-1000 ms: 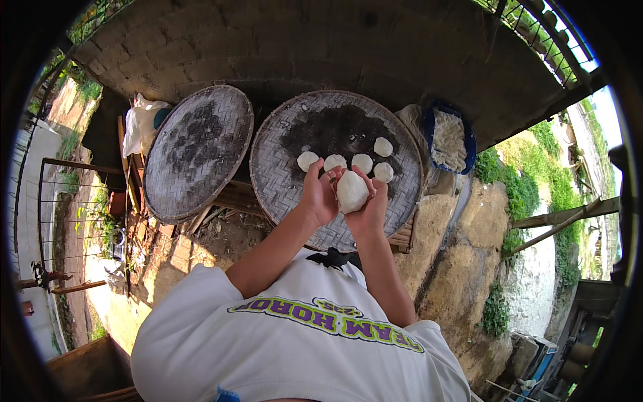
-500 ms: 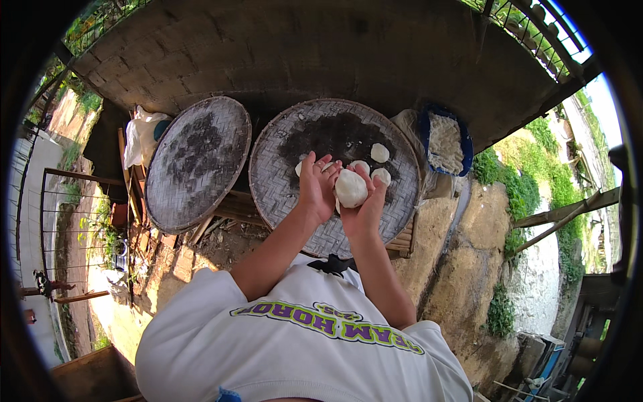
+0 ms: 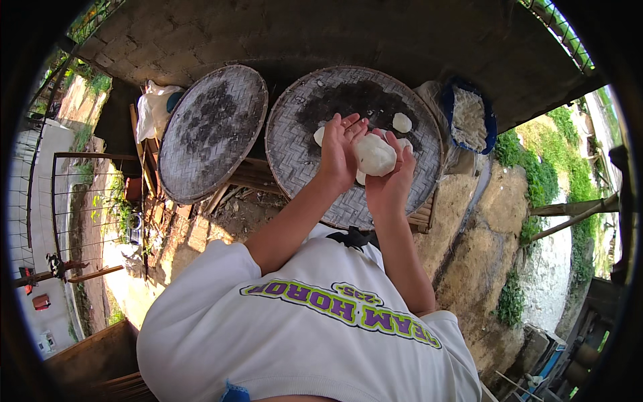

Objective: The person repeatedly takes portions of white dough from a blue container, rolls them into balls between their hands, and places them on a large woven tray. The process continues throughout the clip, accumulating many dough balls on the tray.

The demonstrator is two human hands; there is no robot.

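White ball (image 3: 375, 155) rested in right hand (image 3: 388, 192), half-curled around it. Left hand (image 3: 339, 155) stood open just beside ball, fingers loosely spread; contact hard to tell. Woven tray (image 3: 289, 153) lay beneath both.

From the wearer's head, the fisheye looks down and forward: shirt (image 3: 295, 355) close at bottom, left hand (image 3: 339, 161) and right hand (image 3: 390, 191) mid-frame, wall (image 3: 301, 40) farther, at top.

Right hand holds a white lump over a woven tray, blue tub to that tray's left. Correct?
Wrong side: the head view shows the blue tub right of the woven tray. The right hand does hold the white lump over that tray.
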